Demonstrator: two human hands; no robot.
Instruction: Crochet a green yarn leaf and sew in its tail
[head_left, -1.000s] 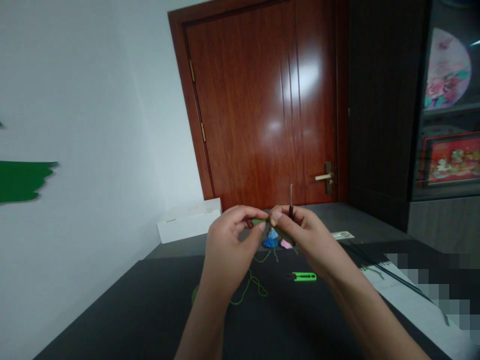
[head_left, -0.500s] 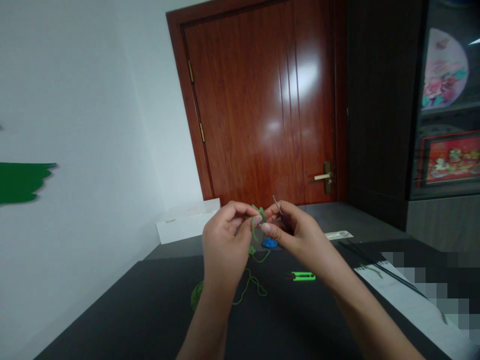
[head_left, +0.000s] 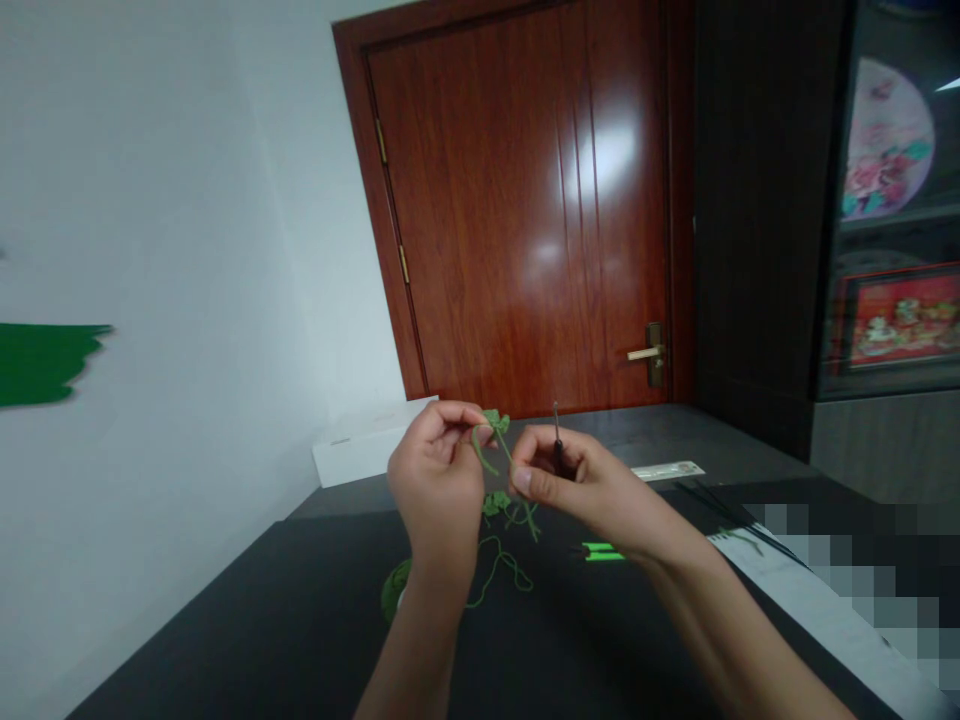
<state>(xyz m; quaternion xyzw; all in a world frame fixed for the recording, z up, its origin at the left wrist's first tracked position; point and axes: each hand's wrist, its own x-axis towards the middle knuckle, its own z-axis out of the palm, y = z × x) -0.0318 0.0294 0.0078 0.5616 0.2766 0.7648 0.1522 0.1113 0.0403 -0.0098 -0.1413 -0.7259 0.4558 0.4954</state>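
Left hand: and there was the left hand point(head_left: 436, 482) raised over the worktop, fingers point(head_left: 457, 412) pinched tight, grip clamped on a small green crocheted piece point(head_left: 495, 422) held up at the top of the hands
Right hand: over on the right hand point(head_left: 581, 490), grip clamped on a crochet hook point(head_left: 557, 445), standing upright, tip up, just beside the piece but not touching it
In hand: yarn work, piece and hook held apart in the air, a short tail hanging between them
Below: a green yarn strand point(head_left: 517, 578) looped across the dark worktop point(head_left: 225, 630) toward a green yarn ball point(head_left: 395, 590), near a second crocheted bit point(head_left: 495, 503) and green thread snips point(head_left: 604, 551)
Behind: a white box point(head_left: 360, 458) on the far worktop
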